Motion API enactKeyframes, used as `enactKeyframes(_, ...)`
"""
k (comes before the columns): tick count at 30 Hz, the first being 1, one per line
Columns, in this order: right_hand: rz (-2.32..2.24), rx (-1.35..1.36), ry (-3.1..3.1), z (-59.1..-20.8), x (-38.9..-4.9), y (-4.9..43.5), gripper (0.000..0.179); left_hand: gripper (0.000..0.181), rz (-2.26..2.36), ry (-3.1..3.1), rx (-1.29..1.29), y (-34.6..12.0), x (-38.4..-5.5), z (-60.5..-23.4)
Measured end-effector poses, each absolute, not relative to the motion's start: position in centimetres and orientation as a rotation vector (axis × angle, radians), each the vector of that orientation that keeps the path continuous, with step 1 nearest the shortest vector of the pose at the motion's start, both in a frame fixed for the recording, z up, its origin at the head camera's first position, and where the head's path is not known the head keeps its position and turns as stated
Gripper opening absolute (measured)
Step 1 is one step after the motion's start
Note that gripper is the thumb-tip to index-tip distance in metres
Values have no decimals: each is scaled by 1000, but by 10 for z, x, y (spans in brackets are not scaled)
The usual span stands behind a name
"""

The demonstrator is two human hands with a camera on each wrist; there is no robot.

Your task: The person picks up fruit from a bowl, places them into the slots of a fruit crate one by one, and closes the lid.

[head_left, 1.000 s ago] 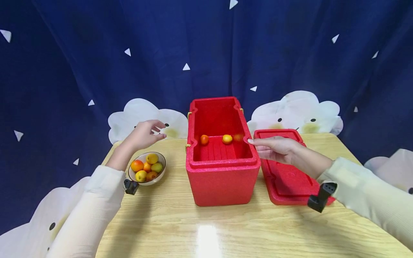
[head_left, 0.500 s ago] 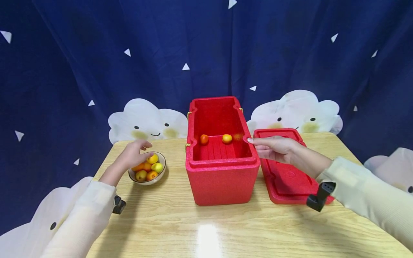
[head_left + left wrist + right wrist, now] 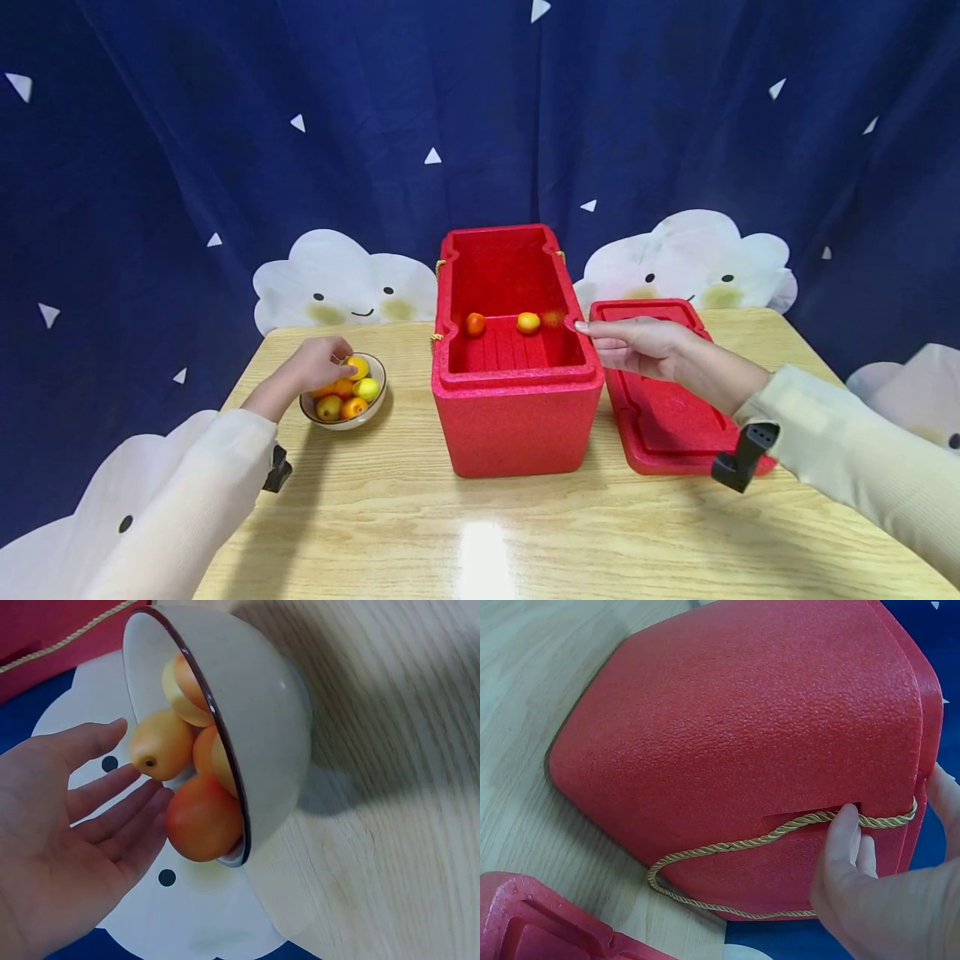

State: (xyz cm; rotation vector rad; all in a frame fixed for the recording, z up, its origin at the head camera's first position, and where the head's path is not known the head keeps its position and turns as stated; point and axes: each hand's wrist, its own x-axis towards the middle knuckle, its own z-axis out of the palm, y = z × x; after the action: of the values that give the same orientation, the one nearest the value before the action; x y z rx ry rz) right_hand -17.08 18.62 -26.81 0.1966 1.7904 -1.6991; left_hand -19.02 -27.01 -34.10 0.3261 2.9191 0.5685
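My left hand [image 3: 318, 364] reaches over the far left side of a white bowl [image 3: 259, 697] with a dark rim. In the left wrist view its thumb and fingertips stand around a yellow lemon [image 3: 163, 746], the fingers only slightly bent. An orange-red fruit [image 3: 204, 817] lies right beside those fingertips. My right hand [image 3: 641, 343] holds the right wall of an open red foam box [image 3: 517, 429], with the thumb at the rim and fingers against the outer side by a gold rope [image 3: 727, 846]. Inside the box lie a red-orange fruit [image 3: 475, 324] and a yellow-orange fruit [image 3: 528, 323].
A red lid [image 3: 675, 417] lies on the wooden table [image 3: 360, 517] to the right of the box, under my right forearm. Several more yellow and orange fruits [image 3: 354, 408] fill the bowl. A dark blue curtain [image 3: 360, 100] hangs behind the table.
My left hand has come down and toward me from above the bowl, to the lemon at its far side. The right hand keeps its place on the box rim.
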Motion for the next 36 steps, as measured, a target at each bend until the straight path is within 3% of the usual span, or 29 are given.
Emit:
enactKeyframes(10, -1735, 200, 1770, -268, -169, 188, 39, 38, 570, 2841, 170, -265, -199, -341)
enactKeyframes(17, -1740, 216, 1750, -270, -170, 187, 63, 37, 553, 2851, 108, -261, -201, -344)
enactKeyframes(24, -1773, 200, 1727, -270, -169, 190, 13, 35, 544, 2876, 81, -256, -204, -347)
enactKeyframes(36, -1748, 192, 1745, -269, -169, 189, 13, 37, 570, 2878, 60, -255, -197, -341)
